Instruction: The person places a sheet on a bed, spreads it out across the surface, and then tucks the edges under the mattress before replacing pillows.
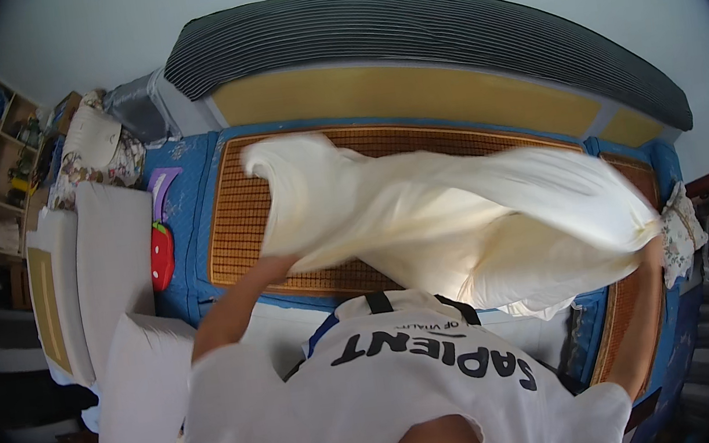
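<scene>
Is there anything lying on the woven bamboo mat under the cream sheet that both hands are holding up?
Nothing visible: the cream fabric sheet hangs over the woven bamboo mat, whose exposed part looks bare. The sheet hides the mat's middle, so that part cannot be checked.

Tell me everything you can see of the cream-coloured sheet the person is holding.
The cream sheet is a large, soft, thin-looking cloth, plain and without pattern. It is blurred with motion, billowing in the air above the woven bamboo mat on the bed. It is stretched wide between the two arms: the left hand grips one end, mostly hidden in the folds, and the right hand grips the other near the bed's far end. Its middle sags in loose folds toward the person's white shirt.
</scene>
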Available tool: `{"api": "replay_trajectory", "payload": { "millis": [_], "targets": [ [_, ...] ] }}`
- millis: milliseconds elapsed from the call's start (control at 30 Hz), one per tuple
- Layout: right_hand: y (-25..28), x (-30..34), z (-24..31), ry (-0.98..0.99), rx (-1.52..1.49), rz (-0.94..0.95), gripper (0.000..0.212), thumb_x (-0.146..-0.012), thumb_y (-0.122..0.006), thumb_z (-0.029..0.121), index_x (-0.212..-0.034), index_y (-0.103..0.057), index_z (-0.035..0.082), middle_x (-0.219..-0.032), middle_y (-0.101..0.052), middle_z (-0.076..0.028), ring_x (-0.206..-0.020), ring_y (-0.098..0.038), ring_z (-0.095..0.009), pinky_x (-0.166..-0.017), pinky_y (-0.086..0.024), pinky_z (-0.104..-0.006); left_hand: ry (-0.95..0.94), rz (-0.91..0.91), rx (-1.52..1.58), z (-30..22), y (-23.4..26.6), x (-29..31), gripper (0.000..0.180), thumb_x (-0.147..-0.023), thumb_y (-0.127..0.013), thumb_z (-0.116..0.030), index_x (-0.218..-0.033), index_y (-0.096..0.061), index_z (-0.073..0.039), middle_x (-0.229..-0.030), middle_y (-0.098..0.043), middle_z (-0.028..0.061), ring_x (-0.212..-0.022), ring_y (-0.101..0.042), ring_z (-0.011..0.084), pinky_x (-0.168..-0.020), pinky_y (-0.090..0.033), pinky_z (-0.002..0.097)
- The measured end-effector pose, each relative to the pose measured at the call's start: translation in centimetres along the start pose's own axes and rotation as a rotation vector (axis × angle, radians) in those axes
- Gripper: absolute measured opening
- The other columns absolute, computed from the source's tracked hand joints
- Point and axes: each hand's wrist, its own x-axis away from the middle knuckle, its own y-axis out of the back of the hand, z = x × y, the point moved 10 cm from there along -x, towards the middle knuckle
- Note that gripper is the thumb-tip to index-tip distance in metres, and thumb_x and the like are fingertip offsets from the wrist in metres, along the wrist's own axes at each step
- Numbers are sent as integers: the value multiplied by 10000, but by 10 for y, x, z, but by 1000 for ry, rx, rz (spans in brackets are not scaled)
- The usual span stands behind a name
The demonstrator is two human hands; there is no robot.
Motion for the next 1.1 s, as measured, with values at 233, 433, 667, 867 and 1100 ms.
{"api": "replay_trajectory", "payload": {
  "millis": [233, 433, 667, 867, 1100],
  "targets": [
    [-226, 326, 101, 522, -111, 880, 856, -550, -789, 466, -1113, -446, -80, -907, -610, -215, -830, -605, -306, -744, -472, -382, 788, 85, -13, 143, -74, 181, 279, -776, -539, -172, -1043, -600, -120, -1022, -624, 114, -937, -604, 270, -749, -491, 415],
    [-212, 407, 46, 319, 664, 1231, 728, -633, -739, 304, -1240, -430, 48, -1071, -590, -163, -1031, -563, -289, -737, -510, -379, 686, 635, -98, 103, -139, 270, 515, -716, -629, -348, -1173, -523, -136, -1016, -629, 104, -967, -595, 271, -758, -473, 444],
    [-85, 288, -27, -117, 826, 350, 237, -803, -477, 174, -888, -649, 35, -1125, -532, -95, -1056, -479, -254, -798, -429, -405, 1057, 481, 23, 165, -205, 306, 289, -703, -622, -224, -971, -668, -127, -990, -646, 98, -972, -601, 265, -770, -477, 380],
    [-65, 275, -25, -741, 308, -34, 266, -841, -475, 254, -904, -648, 61, -1140, -520, -87, -965, -512, -240, -750, -437, -421, 739, 112, 304, 229, -188, 148, 300, -830, -482, -271, -1040, -592, -88, -1059, -602, 104, -942, -586, 260, -812, -467, 394],
    [84, 4, 239, 26, -528, -472, 271, -847, -476, 261, -901, -638, 50, -1038, -533, -86, -871, -516, -228, -695, -445, -396, -65, -971, 2051, 132, 308, -68, 396, -890, -401, -349, -1138, -509, -61, -1151, -540, 121, -1013, -536, 277, -918, -422, 431]
  ]
}}
